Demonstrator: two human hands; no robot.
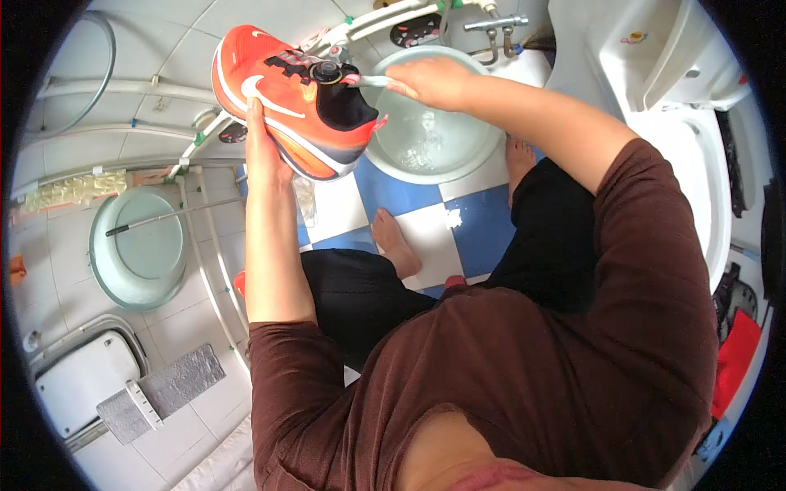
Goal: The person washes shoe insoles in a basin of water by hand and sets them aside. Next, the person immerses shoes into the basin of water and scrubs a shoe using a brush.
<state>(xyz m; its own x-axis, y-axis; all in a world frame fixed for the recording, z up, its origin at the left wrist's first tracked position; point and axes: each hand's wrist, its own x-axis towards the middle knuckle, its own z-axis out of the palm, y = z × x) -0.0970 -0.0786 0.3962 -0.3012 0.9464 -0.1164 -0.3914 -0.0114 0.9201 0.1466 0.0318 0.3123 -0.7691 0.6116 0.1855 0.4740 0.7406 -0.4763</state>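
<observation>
My left hand (264,147) is closed on an orange-red sneaker (282,94) with a white swoosh and black laces, held up with its toe to the upper left. In my right hand (434,83) is a slim brush (373,81) with a pale handle. Its pinkish end meets the shoe at the tongue and black collar; the bristles cannot be made out. A round dark dial-like piece (327,72) sits by the laces. Below and right of the shoe stands a pale green basin (385,155) holding water.
A wall tap (495,24) is above the basin, and a white washbasin (696,164) stands at right. Bare feet (395,245) rest on blue and white floor tiles (479,229). White pipes (209,237) and another green basin (139,254) line the left wall.
</observation>
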